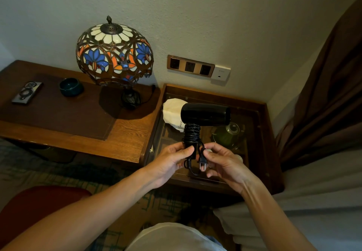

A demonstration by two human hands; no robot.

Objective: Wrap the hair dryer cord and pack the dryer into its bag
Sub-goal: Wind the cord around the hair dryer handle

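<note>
A black hair dryer (205, 114) is held upright over a low glass-topped side table (260, 125), barrel on top. Its black cord (192, 134) is coiled many times around the handle. My left hand (172, 161) grips the bottom of the handle. My right hand (223, 161) pinches the cord end just above the two-pin plug (202, 163), which hangs between both hands. A white cloth bag (172, 111) lies on the side table behind the dryer, partly hidden by it.
A stained-glass lamp (114, 55), a dark bowl (71, 87) and a remote (26, 93) stand on the wooden desk (125, 135) at left. Wall sockets (190, 65) are above the side table. A green glass teapot (229, 134) sits on it. A brown curtain (329, 98) and bed (313, 201) are at right.
</note>
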